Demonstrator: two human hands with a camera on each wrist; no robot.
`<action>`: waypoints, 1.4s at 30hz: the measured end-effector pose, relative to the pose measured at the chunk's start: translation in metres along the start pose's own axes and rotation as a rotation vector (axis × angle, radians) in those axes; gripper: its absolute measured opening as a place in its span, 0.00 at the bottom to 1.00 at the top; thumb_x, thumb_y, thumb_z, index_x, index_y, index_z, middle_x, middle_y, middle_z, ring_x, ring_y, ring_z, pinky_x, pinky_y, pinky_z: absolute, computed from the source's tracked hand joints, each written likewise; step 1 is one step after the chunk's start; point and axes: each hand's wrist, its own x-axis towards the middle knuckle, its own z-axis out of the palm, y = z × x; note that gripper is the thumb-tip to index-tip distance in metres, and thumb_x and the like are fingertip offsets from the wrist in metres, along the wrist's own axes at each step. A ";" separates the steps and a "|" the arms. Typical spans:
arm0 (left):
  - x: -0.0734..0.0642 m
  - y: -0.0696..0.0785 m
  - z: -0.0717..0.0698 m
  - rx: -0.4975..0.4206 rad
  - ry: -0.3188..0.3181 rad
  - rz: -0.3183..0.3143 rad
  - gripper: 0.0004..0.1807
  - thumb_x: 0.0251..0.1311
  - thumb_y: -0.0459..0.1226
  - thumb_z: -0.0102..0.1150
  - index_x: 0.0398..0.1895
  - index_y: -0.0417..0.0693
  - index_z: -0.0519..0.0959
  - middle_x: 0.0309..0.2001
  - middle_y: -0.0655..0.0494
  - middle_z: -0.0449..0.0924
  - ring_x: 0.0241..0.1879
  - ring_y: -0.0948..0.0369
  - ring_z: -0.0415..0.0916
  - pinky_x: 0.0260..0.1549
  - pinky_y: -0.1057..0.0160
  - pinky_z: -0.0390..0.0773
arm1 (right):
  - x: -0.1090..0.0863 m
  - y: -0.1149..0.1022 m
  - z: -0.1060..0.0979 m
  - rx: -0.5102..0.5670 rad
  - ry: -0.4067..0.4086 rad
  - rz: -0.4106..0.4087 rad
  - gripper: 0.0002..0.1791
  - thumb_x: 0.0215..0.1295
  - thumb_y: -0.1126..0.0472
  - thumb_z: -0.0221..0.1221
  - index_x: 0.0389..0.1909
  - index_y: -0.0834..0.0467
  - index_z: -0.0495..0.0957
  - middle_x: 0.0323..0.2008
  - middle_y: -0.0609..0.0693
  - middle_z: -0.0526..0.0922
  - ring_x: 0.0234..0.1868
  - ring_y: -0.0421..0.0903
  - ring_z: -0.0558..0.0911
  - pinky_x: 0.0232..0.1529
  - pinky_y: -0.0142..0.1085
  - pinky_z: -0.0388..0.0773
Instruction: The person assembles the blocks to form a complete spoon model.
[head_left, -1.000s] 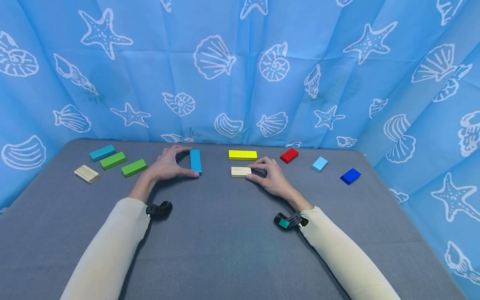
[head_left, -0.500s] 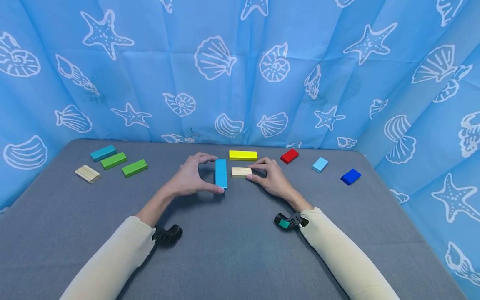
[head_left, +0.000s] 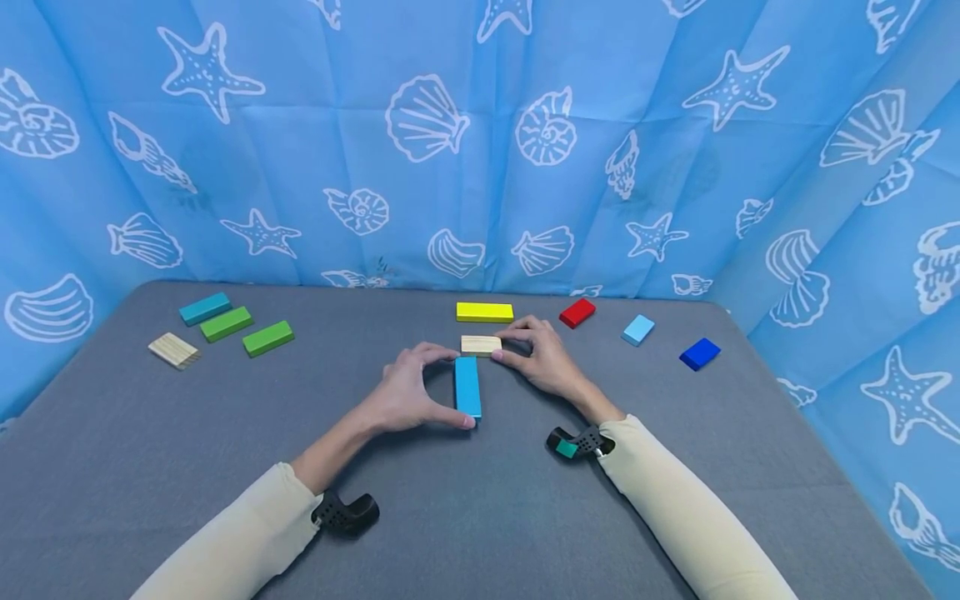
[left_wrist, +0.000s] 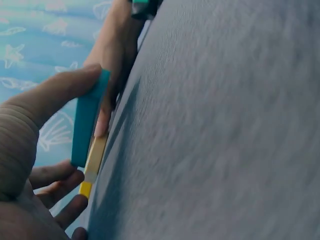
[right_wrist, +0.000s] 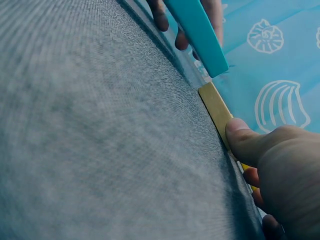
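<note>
My left hand (head_left: 408, 396) pinches a long blue block (head_left: 467, 387) by its two ends, thumb at the near end and fingers at the far end. In the left wrist view the blue block (left_wrist: 90, 122) is raised off the cloth, with a shadow beneath. Just beyond it, a plain wooden block (head_left: 478, 345) lies flat on the table. My right hand (head_left: 546, 358) holds that block by its right end between thumb and fingers; the right wrist view shows the thumb on the wooden block (right_wrist: 216, 107). Behind it lies a yellow block (head_left: 484, 312).
On the grey cloth-covered table (head_left: 480, 517), a teal block (head_left: 205, 309), two green blocks (head_left: 268, 338) and a striped wooden piece (head_left: 174, 350) lie at left. Red (head_left: 577, 313), light blue (head_left: 638, 330) and dark blue (head_left: 700, 354) blocks lie at right. A blue curtain (head_left: 480, 167) hangs behind.
My left hand has carried the blue block rightward and nearer, from left of the wooden block to just in front of it. My right hand stays on the wooden block.
</note>
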 end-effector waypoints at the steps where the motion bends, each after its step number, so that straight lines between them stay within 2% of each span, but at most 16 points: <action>1: -0.001 0.000 0.002 0.007 0.007 0.007 0.52 0.36 0.59 0.83 0.69 0.53 0.74 0.68 0.52 0.70 0.68 0.47 0.61 0.62 0.33 0.55 | 0.000 0.000 0.000 0.000 -0.002 0.000 0.20 0.66 0.55 0.69 0.56 0.57 0.85 0.50 0.54 0.78 0.53 0.54 0.71 0.54 0.51 0.67; 8: -0.003 -0.005 0.013 0.086 0.005 0.036 0.53 0.36 0.61 0.82 0.69 0.53 0.74 0.67 0.53 0.71 0.66 0.47 0.62 0.60 0.35 0.54 | -0.001 -0.001 0.001 -0.007 -0.007 0.002 0.20 0.66 0.54 0.69 0.56 0.57 0.85 0.51 0.55 0.79 0.54 0.54 0.71 0.55 0.52 0.67; 15: -0.004 -0.005 0.016 0.147 0.011 0.062 0.53 0.36 0.62 0.82 0.68 0.52 0.75 0.65 0.52 0.72 0.65 0.47 0.62 0.57 0.39 0.56 | -0.002 0.001 0.002 -0.013 0.000 0.000 0.20 0.66 0.54 0.69 0.56 0.57 0.85 0.51 0.55 0.79 0.54 0.54 0.71 0.55 0.52 0.68; 21: -0.004 -0.004 0.015 0.161 0.007 0.067 0.54 0.36 0.63 0.81 0.70 0.52 0.73 0.66 0.51 0.71 0.66 0.47 0.61 0.57 0.39 0.56 | -0.001 0.002 0.001 -0.018 0.004 -0.004 0.21 0.65 0.54 0.69 0.56 0.57 0.85 0.51 0.55 0.79 0.53 0.54 0.71 0.55 0.52 0.68; 25: -0.004 -0.006 0.013 0.134 0.010 0.080 0.56 0.35 0.65 0.80 0.72 0.55 0.71 0.66 0.51 0.71 0.65 0.47 0.62 0.57 0.39 0.56 | -0.001 0.002 0.002 -0.026 0.003 0.000 0.21 0.65 0.54 0.69 0.57 0.57 0.84 0.51 0.54 0.79 0.53 0.54 0.71 0.55 0.51 0.68; 28: -0.004 -0.009 0.013 0.074 0.039 0.105 0.47 0.42 0.62 0.78 0.68 0.59 0.76 0.63 0.53 0.72 0.64 0.48 0.63 0.56 0.39 0.55 | 0.000 0.002 0.002 -0.027 0.000 0.006 0.21 0.66 0.53 0.69 0.57 0.56 0.84 0.51 0.54 0.78 0.53 0.53 0.71 0.55 0.51 0.68; 31: -0.004 -0.011 0.013 0.018 0.083 0.129 0.32 0.51 0.56 0.76 0.60 0.59 0.83 0.60 0.53 0.75 0.63 0.48 0.65 0.57 0.38 0.54 | 0.000 0.002 0.002 -0.023 -0.004 0.005 0.21 0.66 0.53 0.69 0.57 0.56 0.84 0.51 0.54 0.78 0.53 0.53 0.71 0.55 0.51 0.68; 34: -0.003 -0.013 0.014 -0.013 0.118 0.139 0.22 0.54 0.52 0.76 0.52 0.58 0.88 0.58 0.53 0.76 0.62 0.48 0.66 0.58 0.39 0.54 | 0.001 0.002 0.001 -0.020 -0.006 0.003 0.21 0.66 0.53 0.68 0.57 0.56 0.84 0.51 0.54 0.78 0.54 0.53 0.71 0.55 0.51 0.68; 38: -0.001 -0.014 0.016 -0.013 0.136 0.158 0.16 0.53 0.50 0.77 0.44 0.57 0.91 0.57 0.53 0.78 0.61 0.50 0.67 0.57 0.39 0.54 | 0.001 0.002 0.001 -0.017 -0.008 -0.001 0.21 0.67 0.53 0.68 0.58 0.56 0.84 0.51 0.54 0.78 0.54 0.53 0.71 0.55 0.51 0.67; 42: -0.001 -0.015 0.016 0.012 0.141 0.216 0.15 0.53 0.48 0.78 0.42 0.55 0.91 0.57 0.56 0.78 0.62 0.51 0.67 0.58 0.39 0.55 | 0.000 0.003 0.001 -0.019 -0.009 -0.006 0.21 0.67 0.53 0.68 0.58 0.56 0.84 0.52 0.54 0.78 0.54 0.54 0.71 0.55 0.52 0.67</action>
